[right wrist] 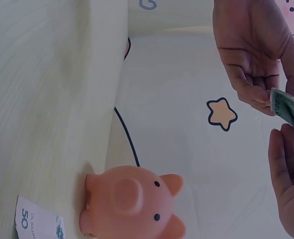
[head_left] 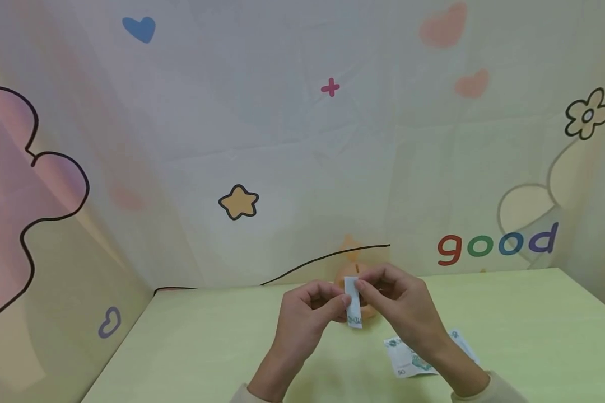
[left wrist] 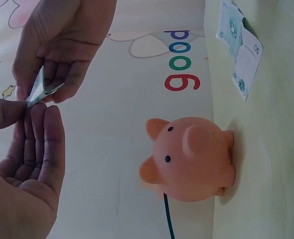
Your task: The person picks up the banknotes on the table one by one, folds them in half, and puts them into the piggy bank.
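Both hands hold a folded banknote (head_left: 353,305) up in front of an orange piggy bank (left wrist: 194,162). My left hand (head_left: 307,313) pinches the note's left edge between thumb and fingers. At its upper right edge, my right hand (head_left: 403,305) pinches it too. The note is folded into a narrow strip in the head view; from the left wrist its folds (left wrist: 40,89) spread apart in a V. In the head view the hands and the note cover much of the piggy bank, which stands upright on the table with a coin slot on top.
Another banknote (head_left: 413,361), marked 50 and creased, lies on the pale green table (head_left: 206,341) under the right forearm. A printed cloth (head_left: 282,140) with hearts, a star and the word "good" hangs behind the table and along its sides.
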`<action>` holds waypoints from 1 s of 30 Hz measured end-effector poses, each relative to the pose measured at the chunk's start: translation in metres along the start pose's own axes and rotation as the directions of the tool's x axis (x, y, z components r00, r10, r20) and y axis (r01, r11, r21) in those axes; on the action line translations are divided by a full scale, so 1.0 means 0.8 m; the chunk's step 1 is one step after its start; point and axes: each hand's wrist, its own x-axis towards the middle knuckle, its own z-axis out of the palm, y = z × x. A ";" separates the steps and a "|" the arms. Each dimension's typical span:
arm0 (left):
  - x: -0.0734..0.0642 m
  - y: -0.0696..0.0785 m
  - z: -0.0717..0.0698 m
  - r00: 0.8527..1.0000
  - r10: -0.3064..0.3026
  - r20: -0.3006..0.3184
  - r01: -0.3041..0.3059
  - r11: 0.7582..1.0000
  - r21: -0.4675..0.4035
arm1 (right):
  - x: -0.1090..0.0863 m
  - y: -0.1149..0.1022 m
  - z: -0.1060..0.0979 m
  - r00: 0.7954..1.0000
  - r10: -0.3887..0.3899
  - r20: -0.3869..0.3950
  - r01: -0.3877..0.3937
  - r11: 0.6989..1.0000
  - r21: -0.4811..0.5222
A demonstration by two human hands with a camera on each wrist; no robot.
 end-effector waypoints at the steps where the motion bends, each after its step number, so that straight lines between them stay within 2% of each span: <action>1: 0.000 0.000 0.000 1.000 0.003 -0.003 -0.003 1.000 0.003 | 0.000 0.000 0.000 1.000 0.002 0.000 -0.002 1.000 0.000; 15: 0.001 0.002 -0.003 0.997 -0.064 0.050 0.065 0.998 -0.022 | 0.002 0.003 -0.003 0.999 -0.013 -0.042 0.011 0.999 -0.043; 21: -0.001 0.001 -0.003 0.997 -0.065 0.047 0.065 0.998 -0.001 | 0.000 0.001 -0.002 0.999 -0.002 -0.033 0.001 1.000 -0.030; 30: 0.001 -0.001 -0.002 0.998 -0.034 0.050 0.033 0.999 0.021 | 0.000 0.001 -0.003 1.000 0.002 -0.025 -0.003 0.999 -0.034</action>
